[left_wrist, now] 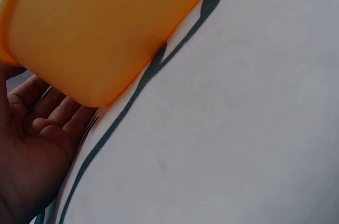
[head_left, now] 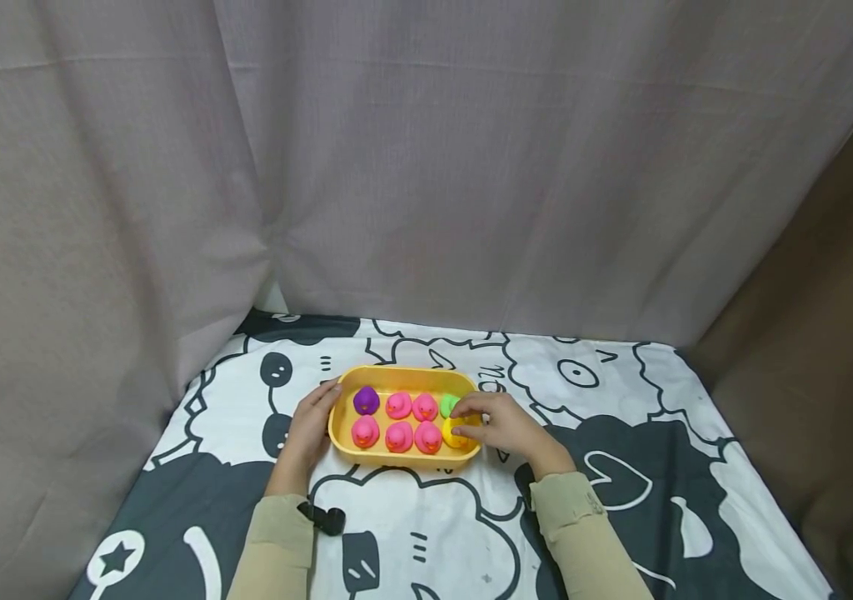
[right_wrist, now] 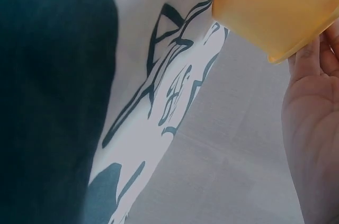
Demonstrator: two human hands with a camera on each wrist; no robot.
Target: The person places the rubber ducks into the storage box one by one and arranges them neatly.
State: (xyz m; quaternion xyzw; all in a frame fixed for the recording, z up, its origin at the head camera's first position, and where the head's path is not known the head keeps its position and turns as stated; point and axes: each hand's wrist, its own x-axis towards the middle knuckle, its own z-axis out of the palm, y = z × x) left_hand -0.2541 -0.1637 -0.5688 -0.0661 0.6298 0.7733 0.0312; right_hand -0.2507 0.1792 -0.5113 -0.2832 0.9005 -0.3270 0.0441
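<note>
A yellow oblong tray sits on the patterned cloth, holding small rubber ducks in two rows. My left hand holds the tray's left end, its fingertips at the rim; the left wrist view shows its fingers curled against the tray's outer wall. Over the right end, my right hand has thumb and fingers around a yellow duck in the near row. Right behind it lies a green duck, partly covered by the fingers. In the right wrist view the tray's wall hides the fingertips.
A purple duck lies in the tray's far left corner. Several pink ducks, such as a front one, fill the tray's middle and near left. Black-and-white printed cloth spreads beneath. Grey curtains enclose the back and sides.
</note>
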